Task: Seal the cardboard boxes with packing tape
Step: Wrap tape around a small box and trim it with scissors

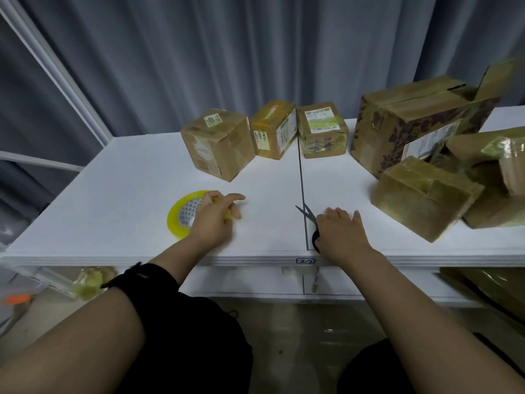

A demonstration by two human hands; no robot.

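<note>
On the white table (113, 180), close to its near edge, the person has both hands down on the tools rather than on any box. The left hand (211, 217) is curled over the right rim of the yellow tape roll (177, 220), which lies flat, with the forefinger sticking out past it. The right hand (341, 233) lies palm down over the handles of the scissors (306, 213), whose blades poke out, slightly parted, across the seam between the two tabletops. From this angle I cannot tell whether those fingers are actually through the loops or only resting on them.

The boxes wait farther back: three small ones in a row, the nearest (217, 146) well beyond the tape, and to the right a large box (420, 120) with one flap standing up, plus a taped-looking box (423, 197) lying in front of it.

This looks like the gathering step, tools in hand and no sealing begun. Next, I'd judge, the tape's loose end must be found and peeled, then carried to a box, most likely the large one, with its flap pressed flat first.
</note>
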